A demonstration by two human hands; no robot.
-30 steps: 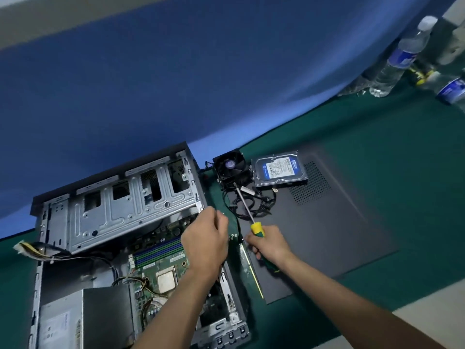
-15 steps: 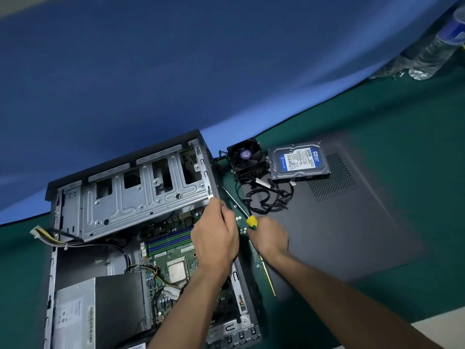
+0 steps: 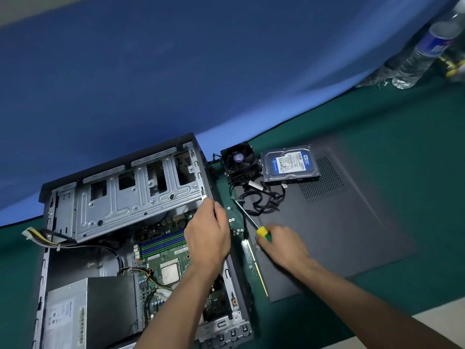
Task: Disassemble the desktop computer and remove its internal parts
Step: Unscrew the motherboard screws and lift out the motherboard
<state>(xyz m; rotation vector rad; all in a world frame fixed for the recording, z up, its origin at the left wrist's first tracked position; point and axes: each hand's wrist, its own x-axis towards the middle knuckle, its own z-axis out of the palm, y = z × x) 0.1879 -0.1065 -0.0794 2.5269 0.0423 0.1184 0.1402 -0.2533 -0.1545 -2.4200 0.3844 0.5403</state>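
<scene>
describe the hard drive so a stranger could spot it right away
Start at the open grey metal computer case, then look right to the flat dark side panel. On its far corner lies the silver hard drive beside a black cooler fan; only the drive has a blue-and-white label.

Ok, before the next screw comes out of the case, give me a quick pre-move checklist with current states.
1. Screwdriver in hand: ok, right hand grips its yellow-green handle.
2. Tip seated on a screw: cannot tell; the shaft points up toward the cables, outside the case.
3. Case steadied: ok, left hand is at its right wall, by the drive cage.
4. Removed parts out of the way: ok, fan and hard drive lie on the side panel.
5. Motherboard cables unplugged: not ok, wires still run across it.
6. Power supply out: not ok, still inside.
</scene>
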